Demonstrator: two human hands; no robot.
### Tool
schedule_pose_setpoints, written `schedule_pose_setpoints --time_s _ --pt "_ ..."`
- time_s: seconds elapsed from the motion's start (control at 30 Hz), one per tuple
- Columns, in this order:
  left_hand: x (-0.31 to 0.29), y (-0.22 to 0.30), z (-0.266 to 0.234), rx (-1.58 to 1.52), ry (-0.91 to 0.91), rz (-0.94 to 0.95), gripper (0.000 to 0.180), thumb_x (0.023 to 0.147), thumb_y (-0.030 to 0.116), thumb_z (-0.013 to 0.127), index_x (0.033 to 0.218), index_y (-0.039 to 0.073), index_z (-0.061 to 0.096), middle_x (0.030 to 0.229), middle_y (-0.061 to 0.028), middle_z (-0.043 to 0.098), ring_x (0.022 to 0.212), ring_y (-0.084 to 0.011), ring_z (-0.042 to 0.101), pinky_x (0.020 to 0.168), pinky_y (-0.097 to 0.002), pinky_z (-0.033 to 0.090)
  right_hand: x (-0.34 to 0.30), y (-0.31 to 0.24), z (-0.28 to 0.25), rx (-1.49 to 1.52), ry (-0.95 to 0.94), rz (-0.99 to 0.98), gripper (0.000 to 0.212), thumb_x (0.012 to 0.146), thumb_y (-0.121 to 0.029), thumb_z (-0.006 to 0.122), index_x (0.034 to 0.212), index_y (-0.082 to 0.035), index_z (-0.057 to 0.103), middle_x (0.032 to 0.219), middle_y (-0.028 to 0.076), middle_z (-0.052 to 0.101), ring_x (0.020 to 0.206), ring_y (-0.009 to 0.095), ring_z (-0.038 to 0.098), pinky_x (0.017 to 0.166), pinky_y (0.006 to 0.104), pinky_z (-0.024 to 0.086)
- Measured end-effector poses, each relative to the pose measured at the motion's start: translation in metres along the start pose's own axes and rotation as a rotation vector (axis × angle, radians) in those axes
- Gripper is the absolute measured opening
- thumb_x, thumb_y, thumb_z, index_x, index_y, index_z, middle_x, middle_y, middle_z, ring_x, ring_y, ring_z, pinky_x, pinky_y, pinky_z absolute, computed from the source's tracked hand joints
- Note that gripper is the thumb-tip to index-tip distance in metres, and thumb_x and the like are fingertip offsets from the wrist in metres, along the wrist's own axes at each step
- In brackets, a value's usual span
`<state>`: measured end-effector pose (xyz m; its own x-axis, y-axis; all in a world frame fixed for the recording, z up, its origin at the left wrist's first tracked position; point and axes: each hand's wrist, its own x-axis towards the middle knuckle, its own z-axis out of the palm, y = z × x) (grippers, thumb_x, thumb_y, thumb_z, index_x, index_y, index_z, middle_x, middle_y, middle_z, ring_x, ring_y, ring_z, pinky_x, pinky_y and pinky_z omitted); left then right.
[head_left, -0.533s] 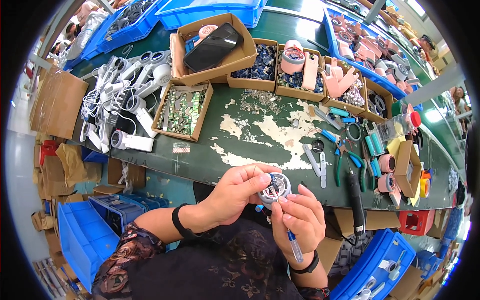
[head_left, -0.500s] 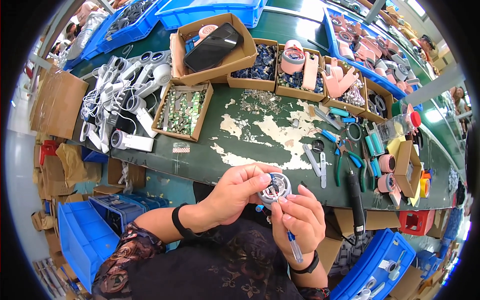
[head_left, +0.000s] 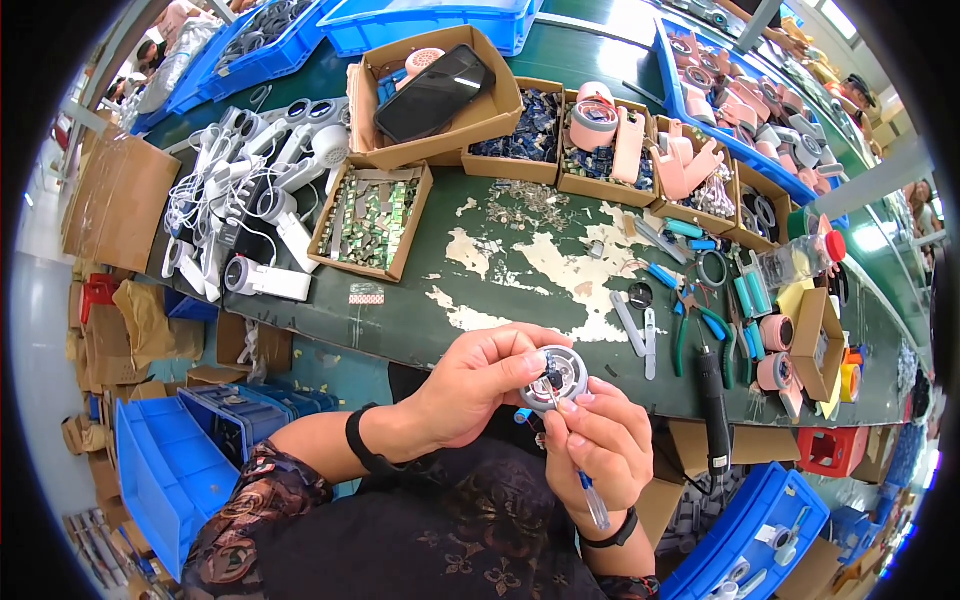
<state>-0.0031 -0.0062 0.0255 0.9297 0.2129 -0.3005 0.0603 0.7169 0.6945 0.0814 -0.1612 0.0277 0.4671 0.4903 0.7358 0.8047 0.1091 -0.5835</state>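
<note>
Left fingers (head_left: 515,371) tight on round housing (head_left: 573,366), right fingers (head_left: 604,430) around screwdriver (head_left: 594,503)

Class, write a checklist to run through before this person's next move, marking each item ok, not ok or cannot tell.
1. Grey round plastic housing held in the left hand: ok.
2. Slim tool with clear plastic handle gripped in the right hand: ok.
3. Tool pointed at the housing's open face: ok.
4. Tool tip seated on a screw: cannot tell, too small.
5. Small blue cylinder inside the housing: not ok, it shows outside.
</note>
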Motion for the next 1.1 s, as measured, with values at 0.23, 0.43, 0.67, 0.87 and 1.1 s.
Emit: schedule_pose_setpoints --time_s 0.23,0.43,0.67,0.87,1.1 --pt "0.000 0.000 -0.002 0.014 -0.023 0.040 0.026 0.101 0.018 0.063 0.081 0.002 0.059 0.134 -0.0173 0.057 0.107 -0.0170 0.061 0.094 -0.0350 0.050 0.002 0.001 0.000 0.011 0.007 -0.020 0.033 0.078 0.001 0.085 0.084 -0.009 0.054 0.090 0.010 0.075 0.086 0.026 0.071 0.084 0.0472 0.062" --pt "0.000 0.002 -0.004 0.066 -0.061 0.078 0.025 0.101 0.018 0.063 0.082 0.002 0.059 0.134 -0.0178 0.056 0.106 -0.0159 0.060 0.094 -0.0341 0.049 0.005 0.001 0.000 0.010 0.002 -0.037 0.033 0.078 0.000 0.085 0.085 -0.008 0.054 0.090 0.009 0.075 0.085 0.026 0.071 0.084 0.0474 0.061" --pt "0.000 -0.003 -0.007 0.086 -0.079 0.155 0.024 0.103 0.017 0.061 0.088 -0.001 0.064 0.136 -0.0145 0.055 0.092 -0.0092 0.060 0.079 -0.0251 0.052 0.008 -0.003 -0.001 -0.054 -0.034 -0.037 0.033 0.084 -0.005 0.083 0.082 -0.010 0.050 0.086 0.006 0.073 0.080 0.025 0.069 0.084 0.0514 0.056" --pt "-0.005 -0.001 0.000 -0.050 -0.052 0.052 0.025 0.105 0.019 0.058 0.113 -0.003 0.065 0.125 -0.0094 0.062 0.094 -0.0087 0.062 0.080 -0.0262 0.055 0.014 -0.009 -0.001 0.019 -0.033 0.024 0.034 0.085 -0.004 0.080 0.091 -0.013 0.048 0.086 0.007 0.073 0.080 0.026 0.070 0.086 0.0525 0.056" --pt "-0.004 0.002 -0.003 -0.037 -0.054 0.135 0.025 0.104 0.024 0.061 0.094 0.001 0.061 0.139 -0.0195 0.056 0.111 -0.0178 0.061 0.097 -0.0362 0.049 0.011 -0.009 0.000 0.055 0.022 0.069 0.038 0.078 0.000 0.085 0.087 -0.012 0.049 0.088 0.006 0.074 0.084 0.027 0.072 0.085 0.0489 0.060"
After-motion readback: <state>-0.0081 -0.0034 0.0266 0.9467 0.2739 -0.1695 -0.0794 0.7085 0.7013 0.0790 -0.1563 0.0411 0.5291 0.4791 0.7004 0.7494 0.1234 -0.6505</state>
